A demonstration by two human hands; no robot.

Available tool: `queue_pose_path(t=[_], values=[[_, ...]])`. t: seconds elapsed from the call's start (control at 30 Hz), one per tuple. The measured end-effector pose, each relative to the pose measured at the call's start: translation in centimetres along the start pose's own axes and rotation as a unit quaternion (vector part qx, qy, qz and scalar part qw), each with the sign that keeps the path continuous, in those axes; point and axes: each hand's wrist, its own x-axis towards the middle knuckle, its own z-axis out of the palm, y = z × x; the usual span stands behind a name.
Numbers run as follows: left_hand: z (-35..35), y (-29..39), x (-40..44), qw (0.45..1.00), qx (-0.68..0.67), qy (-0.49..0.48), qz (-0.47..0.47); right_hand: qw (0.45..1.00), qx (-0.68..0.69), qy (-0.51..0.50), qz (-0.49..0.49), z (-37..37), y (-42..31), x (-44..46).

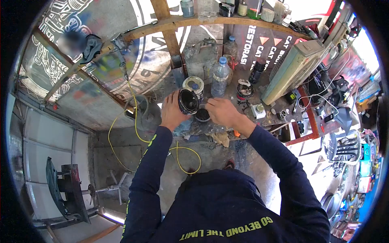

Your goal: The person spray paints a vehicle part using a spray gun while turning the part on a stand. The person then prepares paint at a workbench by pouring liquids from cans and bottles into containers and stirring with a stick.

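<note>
My left hand is wrapped round a paint can, which is tilted so its dark, wet-looking inside faces up. Just to the right and below the can is a small cup with dark contents. My right hand is beside this cup with its fingers pressed together; whatever they hold is hidden. Behind the tilted can stands another open can with a pale rim. A water bottle with a blue cap is upright behind my right hand.
On the bench are an open tin, a black spray can, a small white box and a large boxy unit. A yellow hose hangs from a spray gun at the left. Jars line the shelf above.
</note>
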Motion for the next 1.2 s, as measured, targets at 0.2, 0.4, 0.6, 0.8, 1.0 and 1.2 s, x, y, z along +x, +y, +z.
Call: queue_pose_path(t=[0.2,0.4,0.6,0.8,1.0,1.2], values=[[-0.6,-0.1,-0.2,0.999,0.002,-0.001,-0.049,0.997,0.015,0.006,0.074,3.8,1.9,-1.2],[-1.3,-0.2,-0.6,0.992,-0.074,0.042,-0.094,0.969,0.033,-0.071,0.234,8.3,3.6,-2.3],[-1.4,-0.9,-1.0,0.981,-0.143,0.098,-0.092,0.954,0.076,-0.174,0.233,9.7,5.1,-2.9],[-2.7,1.3,-3.0,0.956,-0.244,0.116,-0.115,0.963,0.082,-0.146,0.212,8.0,4.8,-2.8],[-2.5,4.8,-6.0,0.946,-0.280,0.096,-0.131,0.943,0.178,-0.138,0.246,4.3,4.5,-1.7],[-0.4,9.7,-5.0,0.932,-0.341,0.072,-0.105,0.855,0.436,-0.117,0.257,-0.7,6.4,-2.1]])
